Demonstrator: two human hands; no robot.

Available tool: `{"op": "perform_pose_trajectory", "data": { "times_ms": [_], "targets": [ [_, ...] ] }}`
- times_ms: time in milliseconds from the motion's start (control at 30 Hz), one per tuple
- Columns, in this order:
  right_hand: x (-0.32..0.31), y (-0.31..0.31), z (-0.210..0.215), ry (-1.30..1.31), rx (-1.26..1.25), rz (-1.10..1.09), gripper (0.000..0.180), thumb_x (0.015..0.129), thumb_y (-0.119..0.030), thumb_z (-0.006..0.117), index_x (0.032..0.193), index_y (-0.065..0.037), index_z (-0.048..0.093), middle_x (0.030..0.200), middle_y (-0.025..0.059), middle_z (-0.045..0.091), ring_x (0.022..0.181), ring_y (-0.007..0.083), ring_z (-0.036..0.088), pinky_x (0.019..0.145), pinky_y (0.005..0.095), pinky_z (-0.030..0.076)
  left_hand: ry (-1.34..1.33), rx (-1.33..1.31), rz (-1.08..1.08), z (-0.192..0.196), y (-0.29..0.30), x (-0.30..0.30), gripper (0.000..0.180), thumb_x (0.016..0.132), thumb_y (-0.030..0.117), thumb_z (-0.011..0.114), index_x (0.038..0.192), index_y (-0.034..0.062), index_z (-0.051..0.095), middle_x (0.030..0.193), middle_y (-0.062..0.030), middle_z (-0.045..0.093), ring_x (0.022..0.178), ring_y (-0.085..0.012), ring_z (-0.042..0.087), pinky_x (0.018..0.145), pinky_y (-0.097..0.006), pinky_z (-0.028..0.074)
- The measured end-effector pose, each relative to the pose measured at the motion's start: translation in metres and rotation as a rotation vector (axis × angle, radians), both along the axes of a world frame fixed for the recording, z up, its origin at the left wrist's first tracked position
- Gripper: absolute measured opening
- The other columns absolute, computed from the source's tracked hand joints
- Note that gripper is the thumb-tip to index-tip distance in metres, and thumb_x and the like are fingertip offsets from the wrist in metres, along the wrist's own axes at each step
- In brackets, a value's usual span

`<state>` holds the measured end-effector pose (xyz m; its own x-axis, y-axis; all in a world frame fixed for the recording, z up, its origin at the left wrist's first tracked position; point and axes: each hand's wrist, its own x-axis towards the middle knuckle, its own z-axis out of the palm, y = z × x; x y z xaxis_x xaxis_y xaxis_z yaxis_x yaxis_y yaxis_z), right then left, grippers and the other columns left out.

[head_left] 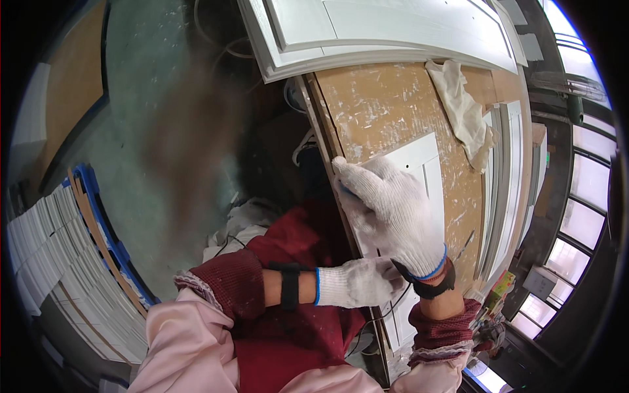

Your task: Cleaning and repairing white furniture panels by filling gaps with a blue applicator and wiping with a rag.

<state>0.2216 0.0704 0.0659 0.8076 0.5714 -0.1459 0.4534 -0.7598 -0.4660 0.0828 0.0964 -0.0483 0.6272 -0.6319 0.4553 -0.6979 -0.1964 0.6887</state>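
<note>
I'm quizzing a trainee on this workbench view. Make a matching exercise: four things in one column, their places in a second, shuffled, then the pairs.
Things:
1. right hand
2. left hand
3. crumpled white cloth
4. stack of white panels

Places:
A. at the right wrist, by the black band
B. on the floor at the person's left
C. flat on the small white panel on the bench
D. at the bench's far end

Pairs: 1-C, 2-A, 3-D, 4-B

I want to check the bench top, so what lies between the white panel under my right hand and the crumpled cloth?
In the head view, only bare, paint-speckled bench top separates the white panel under the right hand from the cloth.
</note>
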Motion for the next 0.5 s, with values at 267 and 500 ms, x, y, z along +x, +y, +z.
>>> {"op": "perform_pose_trajectory", "data": {
  "times_ms": [267, 500],
  "targets": [
    [0.007, -0.009, 0.000, -0.008, 0.155, -0.148, 0.035, 0.084, -0.016, 0.071, 0.117, -0.007, 0.064, 0.090, 0.0158, 0.065, 0.080, 0.0346, 0.066, 0.069, 0.0401, 0.054, -0.065, 0.030, -0.119, 0.006, 0.006, 0.007, 0.015, 0.080, 0.020, 0.058, 0.090, 0.0095, 0.062, 0.094, -0.0022, 0.061, 0.087, -0.0213, 0.061, 0.073, -0.031, 0.055],
    [-0.025, -0.049, 0.016, 0.275, 0.306, -0.627, 0.048, 0.081, -0.012, 0.076, 0.125, 0.002, 0.063, 0.111, 0.0149, 0.071, 0.101, 0.0181, 0.068, 0.088, 0.0313, 0.053, -0.208, -0.029, -0.228, 0.019, 0.032, 0.015, 0.015, 0.072, 0.016, 0.061, 0.081, 0.0064, 0.067, 0.088, -0.0065, 0.060, 0.093, -0.0227, 0.059, 0.102, -0.038, 0.046]
  ]
}}
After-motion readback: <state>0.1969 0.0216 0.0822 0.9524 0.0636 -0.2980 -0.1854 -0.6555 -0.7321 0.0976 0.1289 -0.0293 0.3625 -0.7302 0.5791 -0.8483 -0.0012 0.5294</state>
